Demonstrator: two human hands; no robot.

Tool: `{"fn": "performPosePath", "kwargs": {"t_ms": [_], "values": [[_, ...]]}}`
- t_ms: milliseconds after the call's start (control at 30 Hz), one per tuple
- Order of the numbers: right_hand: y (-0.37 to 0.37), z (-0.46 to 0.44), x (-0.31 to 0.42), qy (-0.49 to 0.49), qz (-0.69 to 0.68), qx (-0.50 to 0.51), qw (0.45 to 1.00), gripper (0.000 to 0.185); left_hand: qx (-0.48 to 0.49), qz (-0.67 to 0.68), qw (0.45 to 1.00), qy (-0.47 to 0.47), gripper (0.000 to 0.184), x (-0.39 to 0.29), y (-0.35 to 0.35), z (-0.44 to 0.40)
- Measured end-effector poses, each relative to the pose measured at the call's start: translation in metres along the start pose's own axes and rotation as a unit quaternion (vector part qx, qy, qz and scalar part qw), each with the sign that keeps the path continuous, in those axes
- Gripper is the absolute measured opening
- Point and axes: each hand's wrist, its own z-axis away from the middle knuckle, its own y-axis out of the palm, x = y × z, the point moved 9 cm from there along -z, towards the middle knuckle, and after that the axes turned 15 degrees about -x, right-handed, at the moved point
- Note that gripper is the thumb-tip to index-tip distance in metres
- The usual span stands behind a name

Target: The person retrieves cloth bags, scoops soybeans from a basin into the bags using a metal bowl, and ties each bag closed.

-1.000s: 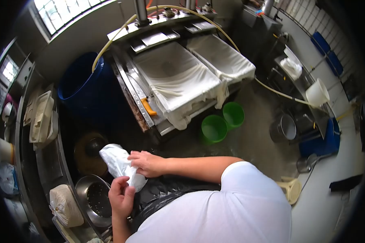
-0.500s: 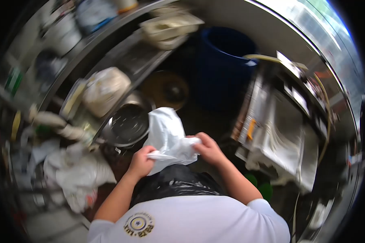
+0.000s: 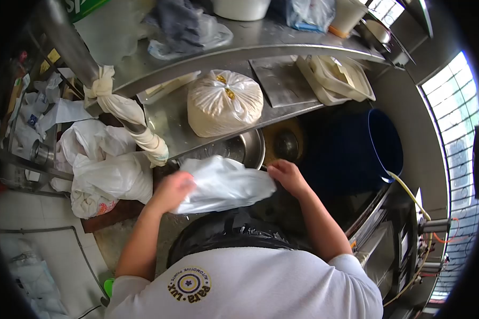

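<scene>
A white plastic bag (image 3: pixel 223 186) stretches sideways in front of my body, blurred by motion. My left hand (image 3: pixel 171 192) closes on the bag's left end, its fingertips smeared. My right hand (image 3: pixel 289 178) is at the other end with its fingers curled in on the bag's edge; the exact grip is partly hidden. Behind the bag, under the shelf, is a round metal basin (image 3: pixel 254 149). On the lower metal shelf (image 3: pixel 170 125) just beyond sits a tied clear bag (image 3: pixel 224 105) full of something pale.
Light trays (image 3: pixel 335 80) are stacked on the lower shelf. A large blue barrel (image 3: pixel 375 143) is at the right, with a yellow hose (image 3: pixel 410 194) beside it. Cloth wraps the table leg (image 3: pixel 127 114). Full white bags (image 3: pixel 112 175) lie at the left.
My view has turned left, bringing the shelf and tied bag in front of me. The white bag has gone from hanging bunched up to stretched sideways, and my hands are farther apart.
</scene>
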Motion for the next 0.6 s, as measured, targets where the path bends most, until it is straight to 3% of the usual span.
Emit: {"fn": "performPosePath", "kwargs": {"t_ms": [33, 67, 133, 167, 233, 300, 367, 433, 567, 600], "values": [[0.008, -0.023, 0.021, -0.075, 0.043, -0.014, 0.996, 0.026, -0.119, 0.049, 0.991, -0.046, 0.022, 0.001, -0.037, -0.004], [0.015, -0.047, 0.045, -0.131, 0.068, -0.025, 0.989, 0.025, -0.291, 0.07, 0.954, -0.007, 0.023, 0.04, -0.074, -0.009], [0.028, -0.084, 0.101, -0.211, 0.102, -0.045, 0.971, 0.024, -0.507, 0.196, 0.834, -0.098, 0.027, 0.04, -0.13, 0.025], [0.035, -0.099, 0.13, -0.237, 0.112, -0.053, 0.964, 0.024, -0.575, 0.107, 0.807, -0.08, 0.028, 0.048, -0.15, 0.041], [0.053, -0.135, 0.172, -0.35, 0.155, -0.068, 0.921, 0.026, -0.587, 0.073, 0.796, -0.125, 0.029, 0.071, -0.152, 0.063], [0.079, -0.176, 0.192, -0.462, 0.197, -0.083, 0.861, 0.033, -0.488, 0.084, 0.845, -0.201, 0.029, 0.086, -0.127, 0.073], [0.104, -0.211, 0.202, -0.516, 0.189, -0.049, 0.834, 0.033, -0.457, 0.012, 0.875, -0.162, 0.024, 0.075, -0.104, 0.082], [0.132, -0.243, 0.193, -0.489, 0.246, 0.037, 0.836, 0.034, -0.426, -0.144, 0.892, -0.048, 0.018, 0.043, -0.083, 0.094], [0.139, -0.247, 0.201, -0.516, 0.257, 0.064, 0.815, 0.032, -0.486, -0.152, 0.859, -0.053, 0.019, 0.017, -0.055, 0.12], [0.139, -0.244, 0.203, -0.52, 0.249, 0.07, 0.814, 0.032, -0.506, -0.062, 0.853, -0.109, 0.021, 0.024, -0.05, 0.126]]}}
